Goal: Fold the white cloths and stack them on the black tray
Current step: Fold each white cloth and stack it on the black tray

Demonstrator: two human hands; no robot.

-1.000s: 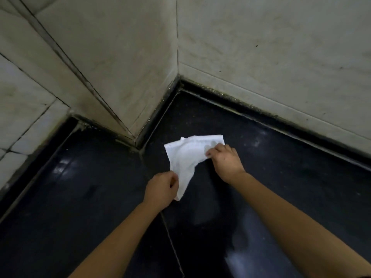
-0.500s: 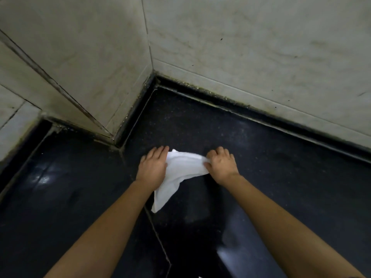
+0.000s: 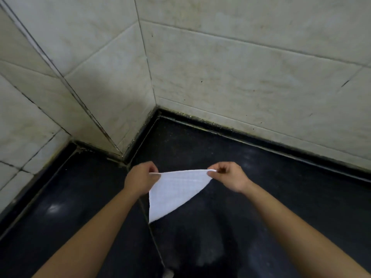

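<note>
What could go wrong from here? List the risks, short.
1. The left hand and right hand each hold the white cloth only by a pinch at a top corner. If either grip slips, it could drop onto the black counter.
2. The cloth hangs as a lopsided triangle, its tip below the left hand, so the edges may not line up when folded.
</note>
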